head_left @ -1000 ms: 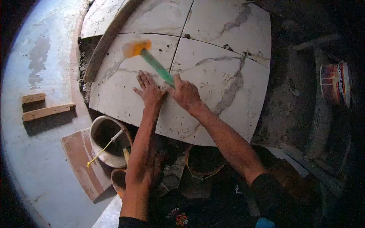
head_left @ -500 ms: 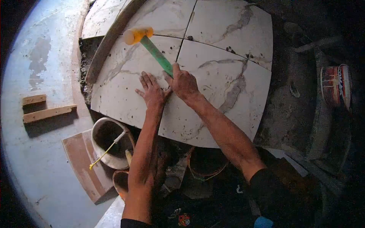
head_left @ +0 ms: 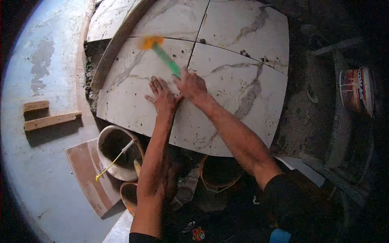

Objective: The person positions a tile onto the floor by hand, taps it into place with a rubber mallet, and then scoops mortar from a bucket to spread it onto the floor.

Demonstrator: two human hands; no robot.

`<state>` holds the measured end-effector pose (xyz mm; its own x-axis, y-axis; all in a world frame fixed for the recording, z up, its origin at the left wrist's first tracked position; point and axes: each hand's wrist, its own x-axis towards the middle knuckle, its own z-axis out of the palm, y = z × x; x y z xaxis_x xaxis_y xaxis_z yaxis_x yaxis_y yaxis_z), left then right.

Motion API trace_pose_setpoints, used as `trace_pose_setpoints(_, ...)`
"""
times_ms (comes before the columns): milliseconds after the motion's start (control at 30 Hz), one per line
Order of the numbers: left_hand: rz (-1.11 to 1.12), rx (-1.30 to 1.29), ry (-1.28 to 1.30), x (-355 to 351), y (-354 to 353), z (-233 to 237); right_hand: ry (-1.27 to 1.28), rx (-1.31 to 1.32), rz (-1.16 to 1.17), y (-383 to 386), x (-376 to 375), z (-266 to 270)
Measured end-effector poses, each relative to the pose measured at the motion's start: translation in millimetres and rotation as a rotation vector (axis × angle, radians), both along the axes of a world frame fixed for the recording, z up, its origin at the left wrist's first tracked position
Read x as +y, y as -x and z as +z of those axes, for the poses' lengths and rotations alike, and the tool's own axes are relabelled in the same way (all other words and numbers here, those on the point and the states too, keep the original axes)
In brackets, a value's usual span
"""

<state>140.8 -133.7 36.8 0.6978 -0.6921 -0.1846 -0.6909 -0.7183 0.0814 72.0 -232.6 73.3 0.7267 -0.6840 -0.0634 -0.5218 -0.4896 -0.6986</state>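
My right hand (head_left: pixel 192 86) is wrapped round the green handle of a mallet (head_left: pixel 167 60). The mallet's yellow-orange head is blurred and appears over the upper part of a white marbled tile (head_left: pixel 133 95). My left hand (head_left: pixel 163 97) lies on that same tile near its right edge, fingers spread and pointing up and left. Beside it, across a dark joint, is another marbled tile (head_left: pixel 227 113) with grey veins, under my right forearm. Small dark crumbs are scattered on the tiles. Whether the mallet head touches the tile cannot be made out.
A wooden strip (head_left: pixel 117 42) lies along the tiles' left side. Near my left forearm are a white bucket (head_left: pixel 106 162) and a smaller orange-rimmed container (head_left: pixel 126 194). A dark bucket (head_left: pixel 221 174) stands below the tiles. Two wood pieces (head_left: pixel 52 120) are at left, a labelled bucket (head_left: pixel 356 91) at right.
The mallet's head has shifted slightly and is now blurred. My right hand has moved a little to the left with the handle. My left hand has stayed almost in place.
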Motion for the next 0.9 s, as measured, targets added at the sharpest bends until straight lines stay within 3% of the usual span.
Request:
trace_pose_setpoints(300,0.011,0.028,0.061,-1.9,0.5,-2.3,-0.033,0.107,-0.06,1.2,-11.1,-2.9)
trace_pose_setpoints(500,0.049,0.041,-0.069,-14.7,19.7,4.9,-0.326,-0.304,-0.226,131.6,43.5,9.4)
trace_pose_setpoints(567,-0.1,0.074,0.289,-28.3,29.6,-12.2,-0.31,-0.375,-0.373,175.6,61.3,18.0)
trace_pose_setpoints(667,-0.069,-0.018,0.332,-45.0,46.5,-19.3,-0.504,-0.327,-0.501,212.5,73.8,7.8)
trace_pose_setpoints(733,-0.05,-0.077,0.352,-45.9,46.5,-21.4,-0.669,-0.486,-0.701,219.8,79.2,13.2)
trace_pose_setpoints(833,-0.062,-0.068,0.362,-45.1,44.8,-21.8,-0.842,-0.296,-0.755,217.7,67.2,4.9)
trace_pose_setpoints(900,-0.046,-0.064,0.334,-46.9,45.6,-19.9,-0.833,-0.315,-0.671,217.3,60.9,4.6)
